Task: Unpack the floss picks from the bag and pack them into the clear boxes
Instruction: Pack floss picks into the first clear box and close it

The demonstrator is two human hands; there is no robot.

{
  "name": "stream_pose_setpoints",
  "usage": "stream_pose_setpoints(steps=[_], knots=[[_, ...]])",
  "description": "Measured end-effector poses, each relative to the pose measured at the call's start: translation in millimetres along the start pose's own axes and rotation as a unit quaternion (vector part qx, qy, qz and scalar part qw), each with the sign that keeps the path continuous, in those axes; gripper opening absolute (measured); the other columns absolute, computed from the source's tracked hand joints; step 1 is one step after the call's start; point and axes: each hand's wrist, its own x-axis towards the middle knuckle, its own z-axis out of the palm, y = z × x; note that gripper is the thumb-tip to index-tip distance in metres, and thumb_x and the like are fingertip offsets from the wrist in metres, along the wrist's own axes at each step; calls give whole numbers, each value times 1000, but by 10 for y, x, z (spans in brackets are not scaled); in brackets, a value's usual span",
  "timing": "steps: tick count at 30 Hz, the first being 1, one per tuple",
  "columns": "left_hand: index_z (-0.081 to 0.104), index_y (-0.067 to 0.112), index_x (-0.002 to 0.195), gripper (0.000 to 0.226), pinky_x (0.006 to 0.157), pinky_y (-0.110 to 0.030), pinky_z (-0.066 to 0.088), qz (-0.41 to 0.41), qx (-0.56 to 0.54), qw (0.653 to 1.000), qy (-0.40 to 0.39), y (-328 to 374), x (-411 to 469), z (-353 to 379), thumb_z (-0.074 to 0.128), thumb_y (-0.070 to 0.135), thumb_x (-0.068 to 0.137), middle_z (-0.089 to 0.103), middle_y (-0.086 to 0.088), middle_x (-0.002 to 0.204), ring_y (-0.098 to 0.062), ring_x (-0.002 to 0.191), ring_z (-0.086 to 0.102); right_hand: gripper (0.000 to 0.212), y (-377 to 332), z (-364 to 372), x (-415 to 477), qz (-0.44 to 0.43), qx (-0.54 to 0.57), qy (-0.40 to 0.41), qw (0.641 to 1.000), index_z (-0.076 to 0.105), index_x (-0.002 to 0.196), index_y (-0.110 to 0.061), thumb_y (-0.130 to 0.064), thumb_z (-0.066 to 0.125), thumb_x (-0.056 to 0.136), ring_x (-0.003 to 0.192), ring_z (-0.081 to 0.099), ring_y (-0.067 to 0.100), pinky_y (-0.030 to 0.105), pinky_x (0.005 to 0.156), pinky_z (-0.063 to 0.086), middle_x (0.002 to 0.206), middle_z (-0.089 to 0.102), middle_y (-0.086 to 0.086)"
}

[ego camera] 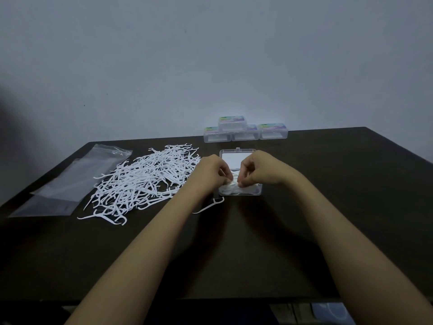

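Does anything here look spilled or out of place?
One floss pick lies alone on the table by the near left corner of the open box, apart from the big loose pile to its left. Nothing looks damaged.

We are finding the right half of the table (339,195) lying bare, open to a passing hand. On the left, the heap of floss picks (145,181) is filling the middle, the plastic bag (70,184) lying beside it. Our left hand (210,170) and right hand (260,170) are crowding the open clear box (257,193), pinching a bundle of floss picks (230,185); a stray floss pick (208,206) is lying before it, and four closed boxes (232,124) are lining the back edge.
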Motion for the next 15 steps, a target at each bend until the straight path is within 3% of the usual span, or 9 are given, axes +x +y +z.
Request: stream_pose_setpoints(steps=[5,8,10,11,13,15], knots=[[73,4,88,14,53,-3,35,-2,-36,999,13,-43,-12,-22,70,1,75,68,-9,79,1,58,50,11,10,15,-6,6,-69,-7,998,74,89,-7,-8,68,79,64,54,2,12,60,41,82,69,0],[73,5,87,11,53,-1,36,-5,-49,998,40,-77,-26,-64,70,3,76,66,-4,75,2,58,50,14,-16,13,-24,-10,-111,1,994,74,92,-8,-10,65,81,64,52,3,12,60,40,82,68,1],[72,7,82,6,51,-2,36,-17,-40,997,59,-99,-56,-115,71,7,76,61,4,67,-2,58,50,15,-35,18,-5,-28,-122,55,991,73,92,-7,-11,62,83,66,51,4,12,60,41,87,69,3],[69,9,77,3,50,-4,37,-28,-31,997,60,-117,-76,-144,72,10,76,57,7,64,-5,59,50,16,-43,37,15,-36,-125,91,987,72,93,-7,-12,59,85,70,51,5,15,64,44,92,69,5],[56,17,69,20,50,-11,36,-66,-11,997,26,-157,-120,-178,75,17,74,51,9,66,-10,66,50,22,-49,111,70,-51,-161,132,977,66,106,-12,-18,52,89,94,51,13,29,87,44,112,62,5],[48,20,70,30,59,-21,39,-103,40,993,-45,-174,-170,-185,78,24,71,50,7,74,-13,77,50,36,-22,217,128,-54,-238,101,964,51,128,-18,-29,45,94,126,36,21,39,105,28,137,45,2]])
